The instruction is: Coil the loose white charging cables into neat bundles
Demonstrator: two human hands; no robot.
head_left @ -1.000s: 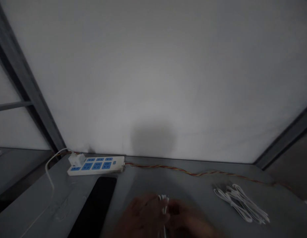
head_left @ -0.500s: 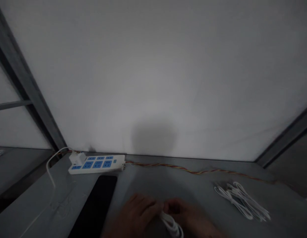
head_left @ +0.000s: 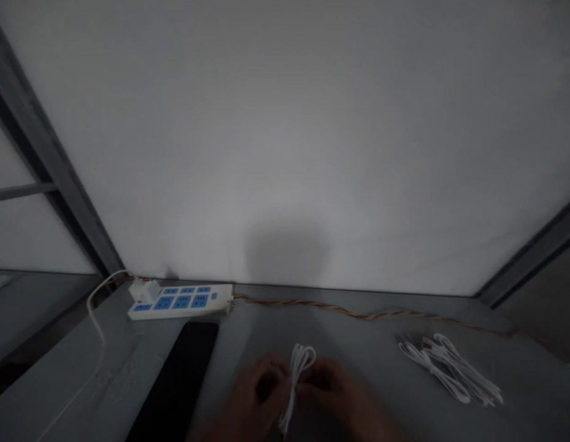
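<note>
A small bundle of white cable (head_left: 299,362) stands between my two hands at the bottom middle, its loops pointing up and its lower part running down toward the frame's edge. My left hand (head_left: 261,393) pinches the bundle's middle from the left, thumb and finger curled into a ring. From the right, my right hand (head_left: 333,390) grips the same spot with bent fingers. The picture is dark, and the exact fingertip contact is hard to make out.
A black phone-like slab (head_left: 178,380) lies left of my hands. Behind it is a white power strip (head_left: 181,302) with a plugged-in white adapter (head_left: 144,291). Twisted red-yellow wire (head_left: 331,308) runs right. More bundled white cables (head_left: 450,371) lie on the grey table (head_left: 381,350).
The cable bundle has turned from pointing down-right to standing with its loops upward. My left hand has rotated, its thumb and finger now forming a ring at the cable.
</note>
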